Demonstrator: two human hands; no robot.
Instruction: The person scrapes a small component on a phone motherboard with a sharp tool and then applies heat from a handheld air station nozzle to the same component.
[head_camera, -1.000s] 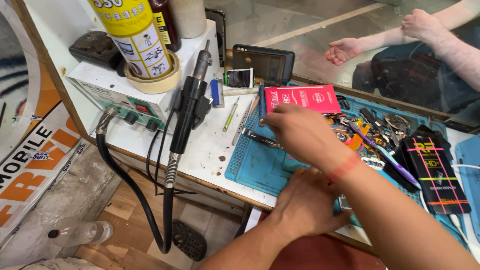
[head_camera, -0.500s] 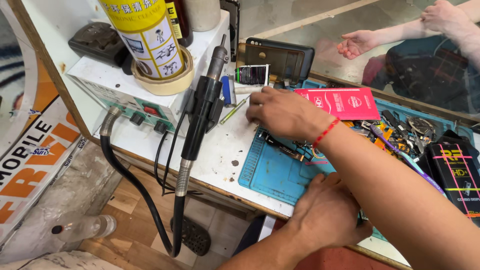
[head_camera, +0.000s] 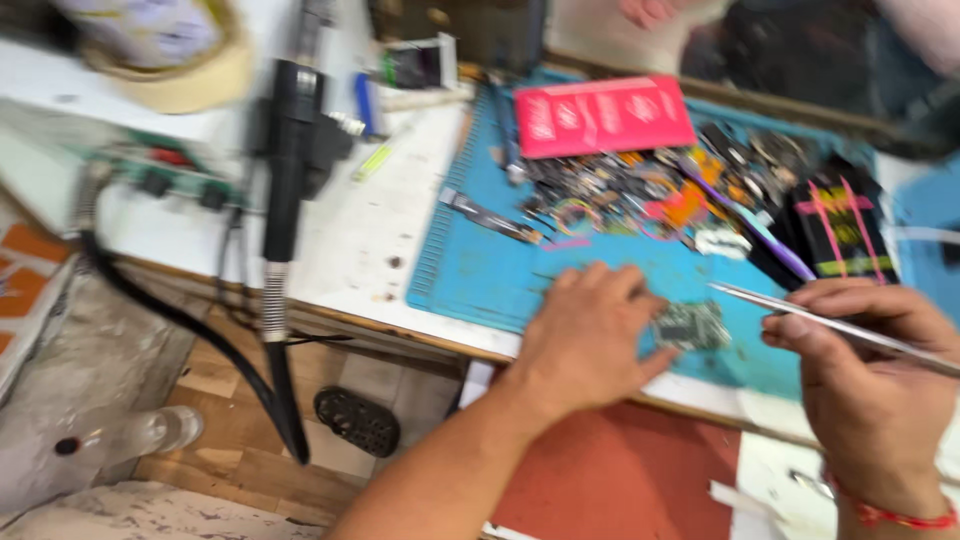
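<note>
Pinching thin steel tweezers (head_camera: 830, 322), right hand (head_camera: 870, 380) — left hand (head_camera: 590, 340) flat, fingers spread, steadying small circuit board (head_camera: 690, 325) on blue mat (head_camera: 480, 270).

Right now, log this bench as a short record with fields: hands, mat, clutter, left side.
left hand: flat on the mat, fingers beside the circuit board
right hand: holds tweezers, tips pointing toward the board
mat: blue, on the white bench
clutter: red packet, small parts pile
left side: black handpiece with hose
</note>
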